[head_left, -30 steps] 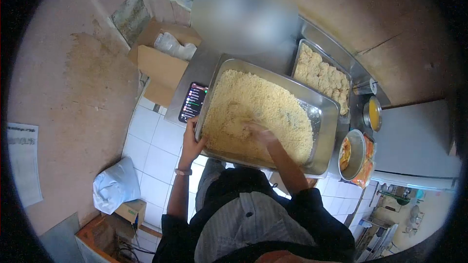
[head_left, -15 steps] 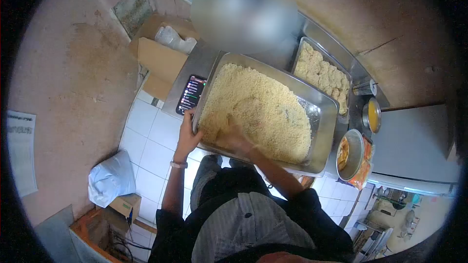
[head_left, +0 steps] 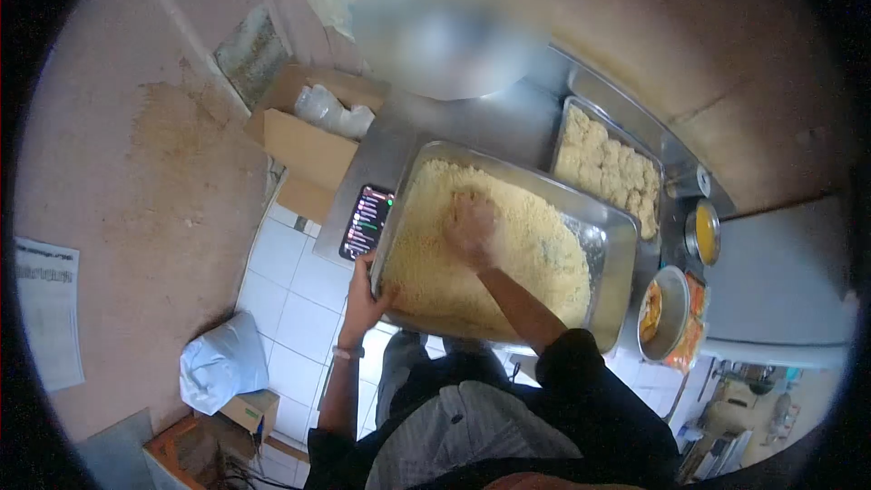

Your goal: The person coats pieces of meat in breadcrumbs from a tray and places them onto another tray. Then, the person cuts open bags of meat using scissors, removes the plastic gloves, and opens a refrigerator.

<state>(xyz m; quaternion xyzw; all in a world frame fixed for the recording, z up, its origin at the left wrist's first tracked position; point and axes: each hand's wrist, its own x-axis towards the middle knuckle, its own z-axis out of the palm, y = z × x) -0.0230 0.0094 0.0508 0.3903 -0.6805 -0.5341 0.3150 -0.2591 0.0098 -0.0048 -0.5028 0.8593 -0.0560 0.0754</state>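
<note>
We saw left hand (head_left: 365, 307) fingers pinching tray (head_left: 619, 277) edge; right hand (head_left: 472, 227) on crumbs (head_left: 544, 238), fingers blurred, couldn't tell.

Deep tray (head_left: 617, 272): smooth metal, shiny
Crumbs (head_left: 537, 238): rough, matt, grainy
Phone (head_left: 367, 221): glossy screen
Far-left box (head_left: 311, 151): matt cardboard
Floor tiles (head_left: 296, 256): smooth

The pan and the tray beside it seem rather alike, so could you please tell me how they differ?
The pan looks larger and deeper than the tray. The pan holds loose crumbs, while the tray holds lumpy pieces. The left hand grips the pan's edge and the right hand is in its crumbs; neither touches the tray. Both are rectangular and metal.
</note>
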